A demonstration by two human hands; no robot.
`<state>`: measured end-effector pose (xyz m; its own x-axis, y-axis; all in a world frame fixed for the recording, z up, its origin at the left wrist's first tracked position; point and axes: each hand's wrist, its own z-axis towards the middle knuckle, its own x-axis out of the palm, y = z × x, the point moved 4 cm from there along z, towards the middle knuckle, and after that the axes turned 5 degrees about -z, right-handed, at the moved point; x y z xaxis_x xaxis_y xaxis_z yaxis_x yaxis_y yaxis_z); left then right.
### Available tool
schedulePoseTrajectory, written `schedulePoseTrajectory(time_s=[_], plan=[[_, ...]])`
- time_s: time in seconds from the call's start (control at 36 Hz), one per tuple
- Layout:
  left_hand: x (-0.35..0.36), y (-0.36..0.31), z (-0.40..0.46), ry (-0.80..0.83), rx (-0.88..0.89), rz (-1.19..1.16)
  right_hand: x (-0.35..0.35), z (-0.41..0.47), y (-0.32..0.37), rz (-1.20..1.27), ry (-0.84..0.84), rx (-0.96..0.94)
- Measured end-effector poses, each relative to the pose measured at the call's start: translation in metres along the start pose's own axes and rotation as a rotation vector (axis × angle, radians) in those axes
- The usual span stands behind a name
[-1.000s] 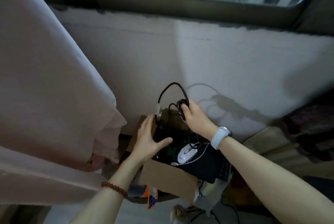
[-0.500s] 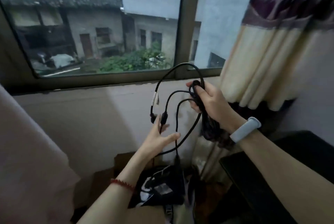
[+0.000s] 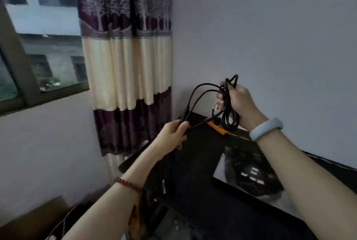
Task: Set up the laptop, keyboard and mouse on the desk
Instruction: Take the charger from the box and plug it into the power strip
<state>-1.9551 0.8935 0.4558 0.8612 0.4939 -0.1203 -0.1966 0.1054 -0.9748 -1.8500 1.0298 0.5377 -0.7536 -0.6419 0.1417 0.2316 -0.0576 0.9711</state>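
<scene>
Ideally the right hand [image 3: 238, 102] keeps gripping the coiled black cable [image 3: 229, 116] while the left hand [image 3: 172, 135], pinching its end, draws loops free above the worktop [image 3: 197, 154].

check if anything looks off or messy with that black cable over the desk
Nothing looks damaged. The black cable is only partly unwound: the right hand holds a bunched coil, the left hand pulls out one end, and loops hang above the dark desk.

so the black cable [image 3: 229, 104] is a loose bundle of loops, bunched up high over the far corner of the dark desk [image 3: 193, 154]; two strands arc out left and down; a pale connector tip dangles inside the loops
</scene>
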Motion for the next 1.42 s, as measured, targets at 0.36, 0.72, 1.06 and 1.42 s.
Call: schedulePoseTrajectory(time_s=[0.36,0.72,1.06,1.42], plan=[[0.300,-0.016,0.043,0.488,-0.030,-0.036,-0.324,-0.091,0.019,-0.262,-0.561,0.039],[0.535,0.024,0.047,0.897,-0.257,-0.240,-0.544,-0.200,-0.034,-0.174,-1.187,0.234],[0.649,0.073,0.114,1.012,-0.587,-0.347,-0.618,-0.165,-0.076,0.246,-1.301,0.158],[0.719,0.165,0.187,0.763,-0.724,-0.287,-0.650,-0.137,-0.180,-0.084,-1.042,0.550]])
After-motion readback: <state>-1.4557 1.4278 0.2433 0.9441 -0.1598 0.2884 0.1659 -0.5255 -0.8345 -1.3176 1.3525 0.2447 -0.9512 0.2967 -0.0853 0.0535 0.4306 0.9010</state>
